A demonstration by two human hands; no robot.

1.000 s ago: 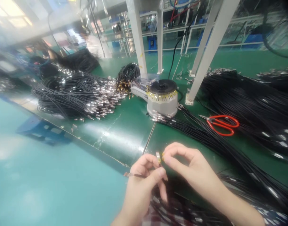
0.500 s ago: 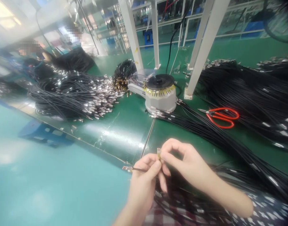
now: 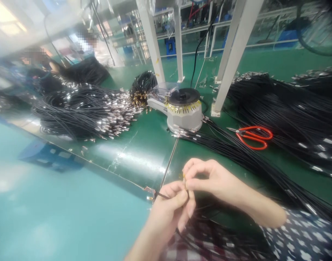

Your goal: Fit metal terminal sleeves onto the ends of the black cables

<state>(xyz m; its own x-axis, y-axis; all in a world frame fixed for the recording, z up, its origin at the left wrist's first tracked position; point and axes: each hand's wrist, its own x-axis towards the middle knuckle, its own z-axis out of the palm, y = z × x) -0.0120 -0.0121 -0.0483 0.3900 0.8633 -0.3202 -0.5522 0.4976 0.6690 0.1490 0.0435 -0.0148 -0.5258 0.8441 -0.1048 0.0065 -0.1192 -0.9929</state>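
My left hand [image 3: 171, 203] is closed around a thin black cable [image 3: 162, 195], which sticks out to the left between its fingers. A metal-and-copper connector [image 3: 150, 190] with loose ends tips that part of the cable. Thumb and fingers of my right hand [image 3: 206, 175] are pinched together just above the left fingertips. They grip a small connector end [image 3: 184, 179] with a yellowish bit on it, mostly hidden by fingers. Both hands are close together over the near edge of the green tabletop [image 3: 144, 159].
A round tape dispenser [image 3: 183, 114] with yellow tape pieces stands ahead. Red-handled scissors [image 3: 254, 136] lie to the right beside black cable bundles [image 3: 277, 98]. More coiled cables [image 3: 70, 108] lie at left. White posts [image 3: 236, 54] rise behind. People sit at far left.
My right hand has shifted slightly left, and its fingers now cover the metal connector end that stood visible between the hands. The cable's other tip has tilted and moved a little right.
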